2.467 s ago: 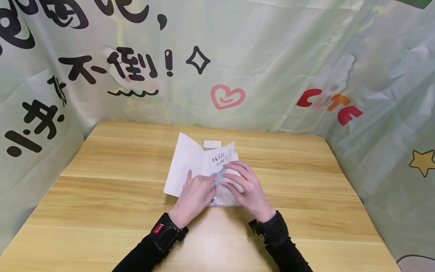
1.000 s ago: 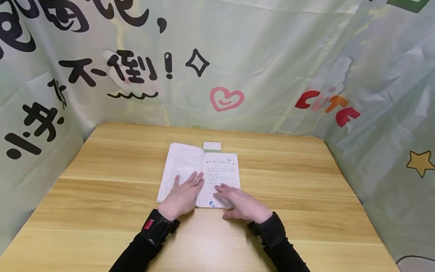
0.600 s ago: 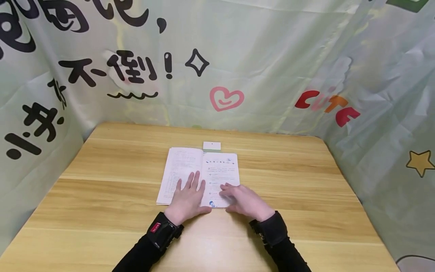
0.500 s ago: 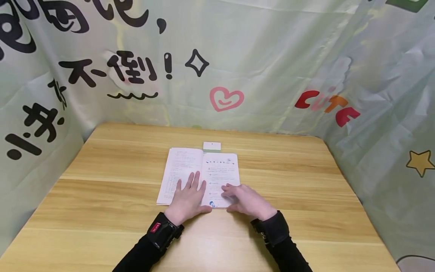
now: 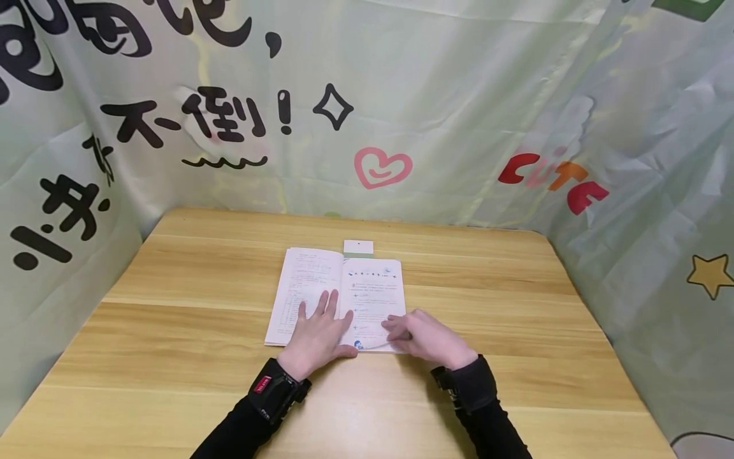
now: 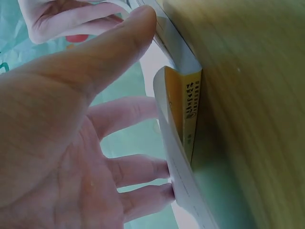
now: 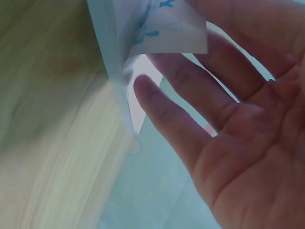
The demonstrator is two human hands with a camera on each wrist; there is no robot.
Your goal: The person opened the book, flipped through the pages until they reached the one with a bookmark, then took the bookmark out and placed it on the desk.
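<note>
An open book [image 5: 346, 274] lies in the middle of the wooden table [image 5: 189, 319], with printed pages to both sides. The left hand [image 5: 315, 335] rests on its left side and over the fold, fingers spread apart, the thumb reaching along the bottom edge; whether the thumb touches the book is hard to tell. The right hand [image 5: 427, 338] is at the lower right corner, thumb and fingers pinching one page [image 7: 169, 28], which curls up off the pages beneath; its other fingers are slightly apart. A small white and green card [image 5: 358, 246] sits just beside the book's top edge. Behind the table hangs a pale green cloth [image 5: 459, 95] with black writing, a pink heart [image 5: 383, 167] and a yellow star [image 5: 710, 276].
</note>
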